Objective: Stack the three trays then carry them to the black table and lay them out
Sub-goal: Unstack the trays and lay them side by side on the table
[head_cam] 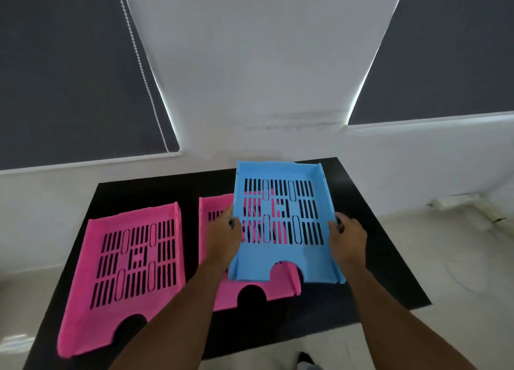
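A blue slotted tray (pixel 281 262) hangs a little above the black table (pixel 370 244), held at both side walls. My left hand (pixel 222 236) grips its left wall and my right hand (pixel 347 237) grips its right wall. Under its left half lies a pink tray (pixel 222 293), flat on the table and partly hidden by the blue one and my left forearm. A second pink tray (pixel 83 314) lies flat at the table's left, its near corner reaching the table's front edge.
The black table stands against a white wall (pixel 264 77), with dark roller blinds (pixel 69 77) to the left and right. A pale floor (pixel 445 272) lies to the table's right. A shoe tip (pixel 306 360) shows at the bottom edge.
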Demonstrator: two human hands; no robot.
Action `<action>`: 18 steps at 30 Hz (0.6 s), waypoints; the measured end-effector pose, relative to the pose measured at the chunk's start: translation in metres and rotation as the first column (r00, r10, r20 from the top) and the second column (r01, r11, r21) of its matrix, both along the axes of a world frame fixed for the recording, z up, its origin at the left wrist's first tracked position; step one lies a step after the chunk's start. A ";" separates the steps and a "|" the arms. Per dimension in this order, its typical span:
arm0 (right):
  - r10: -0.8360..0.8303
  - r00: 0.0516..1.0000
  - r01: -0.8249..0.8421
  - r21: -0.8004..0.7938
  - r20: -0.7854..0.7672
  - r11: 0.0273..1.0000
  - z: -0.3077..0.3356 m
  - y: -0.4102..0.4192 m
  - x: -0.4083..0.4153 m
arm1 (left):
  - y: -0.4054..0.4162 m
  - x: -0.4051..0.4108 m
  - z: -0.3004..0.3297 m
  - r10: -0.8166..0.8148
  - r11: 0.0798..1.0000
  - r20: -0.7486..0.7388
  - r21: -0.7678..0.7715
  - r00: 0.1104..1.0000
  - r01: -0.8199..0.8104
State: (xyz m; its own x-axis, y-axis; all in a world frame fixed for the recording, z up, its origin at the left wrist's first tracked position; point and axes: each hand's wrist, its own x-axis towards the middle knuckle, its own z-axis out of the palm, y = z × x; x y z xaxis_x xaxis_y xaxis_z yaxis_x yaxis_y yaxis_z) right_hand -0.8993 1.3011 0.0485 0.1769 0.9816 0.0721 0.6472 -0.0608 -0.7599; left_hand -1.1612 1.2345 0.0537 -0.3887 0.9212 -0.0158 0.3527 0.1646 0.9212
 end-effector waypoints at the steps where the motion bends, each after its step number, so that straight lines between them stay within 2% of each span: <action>1: -0.014 1.000 0.013 0.005 0.017 1.000 -0.001 0.004 0.013 | 0.007 0.012 -0.001 -0.015 1.000 0.001 -0.001 1.000 0.015; 9: 0.025 0.993 -0.025 0.006 0.119 1.000 -0.009 0.059 0.123 | 0.062 0.115 -0.024 0.000 1.000 0.004 -0.026 1.000 0.000; 18: 0.041 0.993 -0.037 -0.045 0.112 0.998 -0.025 0.115 0.198 | 0.091 0.189 -0.047 -0.027 0.989 -0.059 -0.147 0.998 0.018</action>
